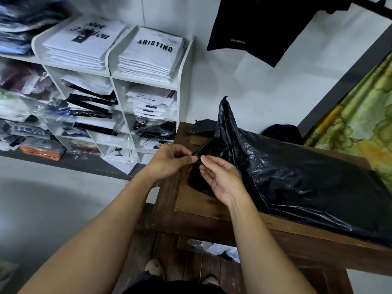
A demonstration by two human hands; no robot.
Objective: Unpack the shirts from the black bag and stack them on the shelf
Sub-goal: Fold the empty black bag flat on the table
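A large black plastic bag (297,179) lies on a dark wooden table (203,206), its mouth end bunched toward me and one corner sticking up. My left hand (169,162) and my right hand (220,177) both pinch the crumpled plastic at the bag's mouth, thumbs nearly touching. The bag's contents are hidden. A white shelf unit (182,85) stands to the left, with two stacks of folded white shirts on top, one (150,54) printed "ARISTINO", the other (84,41) with a black graphic.
The lower cubbies hold bagged shirts in several colours. A black garment (261,28) hangs on the white wall above the table. Green patterned fabric (360,124) lies beyond the table's right side. My shoes (154,270) stand on a wooden floor.
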